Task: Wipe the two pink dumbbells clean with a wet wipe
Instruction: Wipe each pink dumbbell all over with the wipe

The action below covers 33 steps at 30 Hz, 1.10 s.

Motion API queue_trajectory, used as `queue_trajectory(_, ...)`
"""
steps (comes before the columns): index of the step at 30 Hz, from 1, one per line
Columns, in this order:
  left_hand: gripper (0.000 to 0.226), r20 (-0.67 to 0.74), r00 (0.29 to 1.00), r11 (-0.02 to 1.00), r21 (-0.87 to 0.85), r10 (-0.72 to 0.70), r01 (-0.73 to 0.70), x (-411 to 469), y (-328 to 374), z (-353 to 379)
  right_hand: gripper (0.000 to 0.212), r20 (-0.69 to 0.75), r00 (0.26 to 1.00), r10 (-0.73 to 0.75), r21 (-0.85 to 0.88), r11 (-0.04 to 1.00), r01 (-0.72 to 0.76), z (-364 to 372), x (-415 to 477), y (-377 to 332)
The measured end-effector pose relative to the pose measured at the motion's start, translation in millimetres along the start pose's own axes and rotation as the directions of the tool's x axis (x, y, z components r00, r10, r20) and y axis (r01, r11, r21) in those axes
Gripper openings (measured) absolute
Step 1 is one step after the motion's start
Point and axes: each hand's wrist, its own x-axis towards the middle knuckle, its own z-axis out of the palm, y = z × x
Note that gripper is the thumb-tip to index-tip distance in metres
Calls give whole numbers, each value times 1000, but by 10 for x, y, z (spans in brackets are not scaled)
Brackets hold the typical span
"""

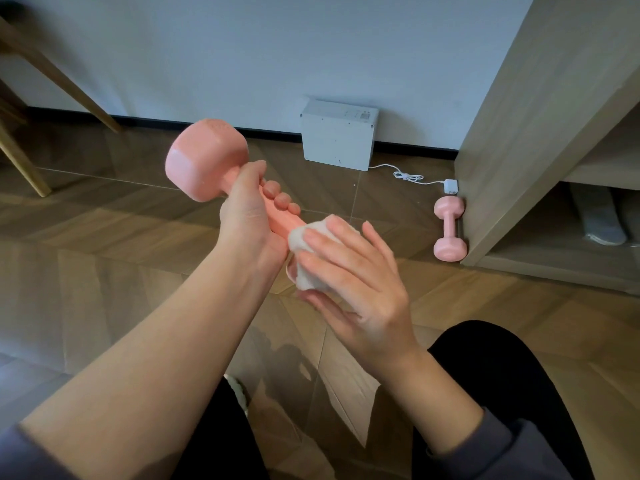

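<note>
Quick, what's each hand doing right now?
Left hand: grips the pink dumbbell by its handle.
Right hand: holds the wet wipe around that dumbbell's near end.

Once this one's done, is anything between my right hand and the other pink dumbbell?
Nothing visible: the second dumbbell lies on open floor against the shelf unit, right of your right hand and its wet wipe.

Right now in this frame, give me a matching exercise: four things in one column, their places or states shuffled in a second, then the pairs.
1 near dumbbell
2 far dumbbell
3 wet wipe
4 white box

a stands against the wall
b lies on the floor beside the shelf unit
c gripped by its handle in the left hand
d bunched over a dumbbell end under the right hand

Pairs: 1-c, 2-b, 3-d, 4-a.
</note>
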Motion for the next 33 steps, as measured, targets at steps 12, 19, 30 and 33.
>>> queue_trajectory(12, 27, 133, 990, 965, 261, -51, 15, -49, -51, -34, 32, 140, 952, 274, 136, 947, -292, -207, 70, 29)
queue_trajectory(19, 31, 237, 969, 933, 359, -70, -20, -81, -80, -61, 38, 290, 892, 346, 138, 908, -396, -181, 49, 21)
queue_trajectory(30, 37, 390, 917, 901, 423, -85, -97, -93, -6, -61, 62, 314, 889, 335, 181, 898, -402, -177, 54, 43)
queue_trajectory(33, 41, 426, 896, 901, 428, -127, -76, -101, 5, -58, 76, 470, 810, 351, 107, 888, -447, -213, 91, 89)
